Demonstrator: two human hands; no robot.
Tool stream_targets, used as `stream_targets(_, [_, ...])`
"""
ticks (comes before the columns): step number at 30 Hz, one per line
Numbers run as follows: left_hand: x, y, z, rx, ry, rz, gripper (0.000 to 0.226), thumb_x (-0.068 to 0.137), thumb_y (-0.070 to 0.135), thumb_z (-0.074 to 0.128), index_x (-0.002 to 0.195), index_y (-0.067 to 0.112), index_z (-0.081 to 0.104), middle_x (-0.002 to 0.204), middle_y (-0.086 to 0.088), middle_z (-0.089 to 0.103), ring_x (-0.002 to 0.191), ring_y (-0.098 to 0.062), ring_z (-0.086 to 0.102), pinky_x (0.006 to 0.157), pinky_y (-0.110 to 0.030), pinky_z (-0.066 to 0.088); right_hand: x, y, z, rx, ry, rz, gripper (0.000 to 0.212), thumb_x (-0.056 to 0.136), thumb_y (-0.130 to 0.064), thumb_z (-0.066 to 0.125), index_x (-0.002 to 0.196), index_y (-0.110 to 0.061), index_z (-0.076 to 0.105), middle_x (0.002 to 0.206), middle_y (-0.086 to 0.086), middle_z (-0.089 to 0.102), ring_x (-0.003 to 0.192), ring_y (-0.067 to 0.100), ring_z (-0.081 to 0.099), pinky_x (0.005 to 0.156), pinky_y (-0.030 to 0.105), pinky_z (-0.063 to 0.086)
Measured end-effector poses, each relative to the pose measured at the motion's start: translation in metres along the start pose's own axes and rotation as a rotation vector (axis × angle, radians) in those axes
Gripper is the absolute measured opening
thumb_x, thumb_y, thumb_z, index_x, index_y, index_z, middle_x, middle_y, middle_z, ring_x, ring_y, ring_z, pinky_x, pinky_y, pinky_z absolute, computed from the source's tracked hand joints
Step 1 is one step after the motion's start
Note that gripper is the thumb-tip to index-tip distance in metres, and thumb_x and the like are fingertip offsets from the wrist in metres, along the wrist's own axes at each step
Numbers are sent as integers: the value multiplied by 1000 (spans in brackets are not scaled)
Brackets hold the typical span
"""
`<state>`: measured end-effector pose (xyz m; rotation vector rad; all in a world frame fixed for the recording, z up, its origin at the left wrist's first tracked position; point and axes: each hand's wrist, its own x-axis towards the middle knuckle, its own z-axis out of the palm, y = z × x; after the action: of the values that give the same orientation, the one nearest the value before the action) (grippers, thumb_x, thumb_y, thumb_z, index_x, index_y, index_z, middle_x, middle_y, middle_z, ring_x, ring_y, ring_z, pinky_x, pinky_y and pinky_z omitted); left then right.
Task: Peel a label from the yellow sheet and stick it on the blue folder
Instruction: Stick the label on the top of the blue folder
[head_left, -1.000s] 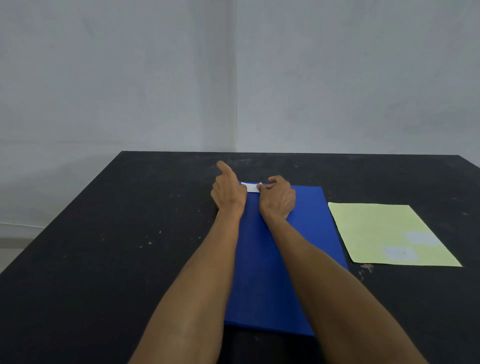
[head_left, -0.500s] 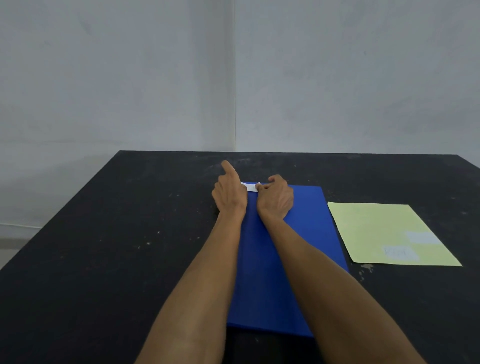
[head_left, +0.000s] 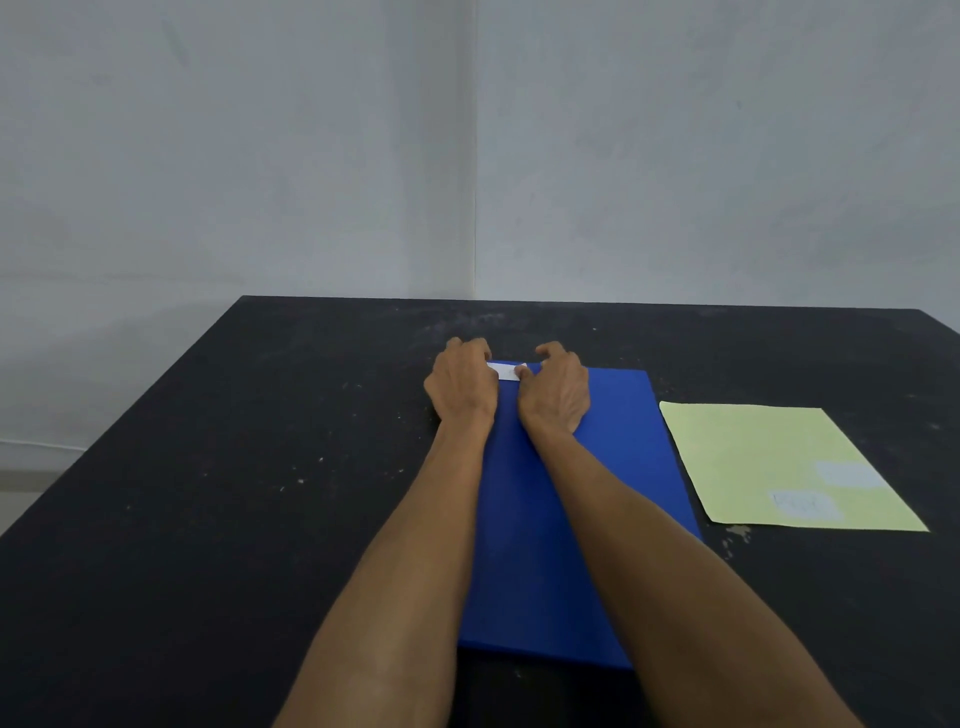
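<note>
Blue folder (head_left: 618, 467) lies flat on black worktop (head_left: 208, 519); white label (head_left: 506, 372) at its 12 o'clock edge. Left hand (head_left: 462, 387) and right hand (head_left: 556, 389) both pressed on label ends, fingers curled. Left index, raised 0.5 s ago, now down. Yellow sheet (head_left: 753, 457) at folder's 3 o'clock bears two labels.
</note>
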<state>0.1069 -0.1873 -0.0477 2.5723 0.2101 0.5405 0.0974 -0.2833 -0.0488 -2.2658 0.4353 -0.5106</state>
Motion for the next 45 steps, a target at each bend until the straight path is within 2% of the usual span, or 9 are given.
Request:
stream_targets(6, [5, -6, 6, -19, -18, -53, 15, 89, 24, 64, 85, 15, 76, 104, -3, 66, 76, -18, 62, 56, -31, 43, -2, 3, 0, -72, -79, -104, 13, 92, -20, 66, 99, -25, 75, 118, 2, 56, 109, 22, 50, 67, 31, 39])
stream_targets(14, [9, -19, 2, -76, -115, -20, 19, 89, 31, 69, 105, 27, 78, 122, -1, 65, 99, -24, 66, 71, -37, 55, 0, 5, 0, -76, -95, -108, 18, 93, -12, 61, 103, -13, 76, 126, 10, 57, 117, 28, 48, 71, 32, 43])
stream_targets(17, [7, -18, 3, -76, -88, -17, 18, 89, 26, 67, 104, 24, 78, 117, -2, 67, 95, -23, 66, 66, -35, 53, 4, 9, 1, -44, -85, -90, 19, 90, -3, 58, 88, -5, 77, 125, 11, 61, 116, 29, 51, 68, 34, 46])
stream_targets(21, [5, -18, 5, -111, -63, -51, 19, 88, 21, 65, 101, 22, 79, 108, -2, 71, 91, -23, 68, 64, -35, 54, 10, 16, 5, -28, -89, -92, 20, 87, 2, 55, 87, -1, 75, 127, 10, 66, 121, 27, 55, 79, 34, 50])
stream_targets(24, [5, -19, 6, -132, -56, -56, 20, 88, 19, 63, 101, 20, 79, 108, -3, 72, 92, -24, 68, 66, -36, 56, 9, 18, 7, 2, -63, -111, 20, 85, 7, 55, 82, 2, 74, 109, 11, 72, 112, 28, 61, 79, 40, 56])
stream_targets(27, [5, -20, 8, -142, -50, -49, 19, 88, 17, 63, 99, 18, 79, 106, -5, 72, 92, -25, 68, 66, -36, 56, 8, 19, 6, 4, -43, -144, 19, 88, -2, 56, 85, -6, 75, 96, 9, 72, 95, 29, 63, 70, 39, 58])
stream_targets(31, [5, -20, 9, -148, -49, -44, 20, 88, 17, 61, 97, 16, 79, 104, -6, 71, 89, -24, 67, 61, -32, 50, 5, 18, 3, -37, -56, -192, 19, 93, -10, 57, 94, -9, 76, 101, 9, 70, 102, 30, 58, 68, 32, 47])
stream_targets(35, [4, -19, 8, -146, -41, -39, 19, 88, 16, 61, 95, 14, 79, 103, -6, 71, 88, -25, 67, 59, -32, 48, 5, 16, 2, -13, -38, -188, 19, 91, -5, 58, 93, -4, 77, 107, 14, 70, 106, 33, 61, 77, 39, 55])
stream_targets(45, [0, -17, 3, -133, -35, -14, 20, 89, 14, 59, 94, 14, 79, 106, -5, 73, 87, -24, 68, 59, -29, 46, 7, 16, 5, -27, -2, -164, 21, 88, 1, 55, 76, 2, 72, 84, 14, 69, 73, 24, 64, 63, 42, 59])
